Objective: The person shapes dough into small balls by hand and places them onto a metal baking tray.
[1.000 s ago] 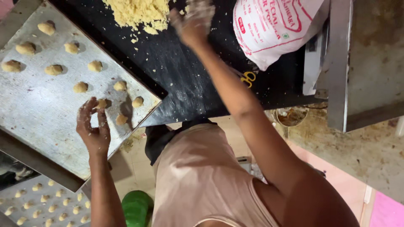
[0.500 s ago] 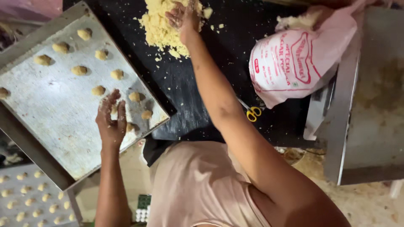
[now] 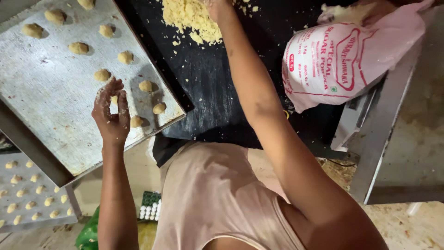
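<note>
The left hand [image 3: 111, 118] is held over the near corner of the metal baking tray [image 3: 51, 97], its flour-dusted fingers [image 3: 121, 103] pinched on a small dough ball [image 3: 114, 99]. More dough balls [image 3: 125, 57] are laid out in rows across the tray (each apart from the next). The right hand [image 3: 217, 8] is stretched out to the crumbly yellow dough heap [image 3: 189, 17] on the black desk [image 3: 212, 97], touching the heap's edge; whether its fingers are clenched or released cannot be told, since it is cut off by the frame's top edge. A pink-and-white printed bag [image 3: 347, 62] is seen lying to the right of the arm. A second tray of dough balls [image 3: 25, 194] sits lower left.
</note>
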